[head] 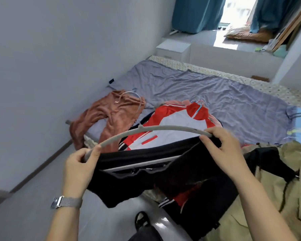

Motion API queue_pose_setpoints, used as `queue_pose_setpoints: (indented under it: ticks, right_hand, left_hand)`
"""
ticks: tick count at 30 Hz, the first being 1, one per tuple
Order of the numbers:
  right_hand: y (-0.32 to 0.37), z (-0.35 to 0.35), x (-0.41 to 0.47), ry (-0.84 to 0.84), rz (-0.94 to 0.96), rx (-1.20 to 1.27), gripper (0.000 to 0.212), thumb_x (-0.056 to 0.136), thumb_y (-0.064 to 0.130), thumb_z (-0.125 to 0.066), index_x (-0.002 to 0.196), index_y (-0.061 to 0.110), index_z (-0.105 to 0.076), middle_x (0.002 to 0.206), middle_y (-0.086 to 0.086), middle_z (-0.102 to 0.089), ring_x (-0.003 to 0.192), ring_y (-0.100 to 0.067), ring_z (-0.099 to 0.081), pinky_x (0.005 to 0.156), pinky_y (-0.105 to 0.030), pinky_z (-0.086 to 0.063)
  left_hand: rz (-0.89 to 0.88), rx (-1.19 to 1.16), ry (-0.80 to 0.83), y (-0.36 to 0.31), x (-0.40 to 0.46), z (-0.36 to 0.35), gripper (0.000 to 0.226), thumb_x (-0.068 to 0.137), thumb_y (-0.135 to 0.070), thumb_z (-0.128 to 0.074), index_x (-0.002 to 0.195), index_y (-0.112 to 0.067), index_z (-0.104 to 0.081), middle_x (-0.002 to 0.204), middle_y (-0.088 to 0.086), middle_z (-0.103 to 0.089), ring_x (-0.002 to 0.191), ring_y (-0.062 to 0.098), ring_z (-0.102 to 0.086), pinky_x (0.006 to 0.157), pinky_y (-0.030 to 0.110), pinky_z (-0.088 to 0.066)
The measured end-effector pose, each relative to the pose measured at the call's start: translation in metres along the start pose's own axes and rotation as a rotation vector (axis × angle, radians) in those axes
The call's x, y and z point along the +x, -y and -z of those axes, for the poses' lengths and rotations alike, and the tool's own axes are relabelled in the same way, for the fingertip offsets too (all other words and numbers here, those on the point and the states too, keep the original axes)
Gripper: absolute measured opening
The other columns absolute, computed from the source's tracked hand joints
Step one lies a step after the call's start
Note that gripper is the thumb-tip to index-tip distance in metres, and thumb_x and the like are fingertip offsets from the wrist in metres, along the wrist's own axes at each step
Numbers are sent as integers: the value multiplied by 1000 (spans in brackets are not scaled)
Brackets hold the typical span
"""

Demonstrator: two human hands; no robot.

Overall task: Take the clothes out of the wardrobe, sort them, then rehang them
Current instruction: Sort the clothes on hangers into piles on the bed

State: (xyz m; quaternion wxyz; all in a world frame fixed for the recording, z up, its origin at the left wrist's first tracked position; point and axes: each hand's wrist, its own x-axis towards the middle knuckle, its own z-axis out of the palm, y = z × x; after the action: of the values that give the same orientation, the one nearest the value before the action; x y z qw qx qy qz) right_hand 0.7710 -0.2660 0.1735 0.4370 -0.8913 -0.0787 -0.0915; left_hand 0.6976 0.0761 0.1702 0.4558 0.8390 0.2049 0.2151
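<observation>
Two hands are holding a grey hanger (156,128) with a black garment (146,180) draped on it, above the bed's near edge.
Left hand (80,166) is gripping one hanger end, right hand (222,150) pinching the other with cloth; the hanger is running left-right, arching away toward open purple sheet (207,87) beyond the red-and-white jacket (177,119).

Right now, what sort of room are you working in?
Most likely a bedroom. A bed with a rumpled grey sheet takes up most of the view, teal curtains hang at a bright window beyond it, and clothes lie spread on the bed, such as a brown garment and a red and white jacket.
</observation>
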Motion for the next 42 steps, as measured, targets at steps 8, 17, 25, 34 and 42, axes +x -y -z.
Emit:
queue_pose_setpoints:
  ticks: [8,17,25,34,42]
  right_hand:
    - [94,-97,-2,101,7,127,24,87,23,-66,80,44,-56,89,16,-61,89,11,-52,74,0,-33]
    - [177,-247,48,137,-5,207,12,87,21,-65,87,33,-67,89,15,-63,91,7,-54,76,-12,-38]
    - [195,-336,83,147,-120,198,15,87,17,-65,82,32,-66,86,15,-64,88,6,-55,74,-14,-38]
    - [182,-399,188,107,-171,130,11,87,18,-65,82,27,-66,85,11,-64,87,1,-56,72,-4,-37]
    - [185,-423,301,39,-181,102,17,88,17,-64,80,31,-59,83,13,-62,88,7,-53,73,-2,-34]
  left_hand:
    - [106,138,-295,49,13,108,19,82,-41,-67,65,-34,-59,75,-6,-53,92,25,-54,81,34,-42]
    - [134,226,-300,125,127,206,25,81,-43,-64,65,-25,-63,67,-2,-58,82,25,-55,67,31,-37]
    - [168,230,-206,179,211,228,28,77,-52,-63,60,-30,-61,65,0,-58,79,25,-54,64,32,-39]
    - [140,187,-50,211,343,186,17,82,-35,-67,65,-35,-63,75,-2,-65,84,23,-58,73,37,-45]
    - [35,148,63,194,478,143,21,85,-27,-64,65,-33,-63,73,-7,-63,84,22,-55,72,36,-42]
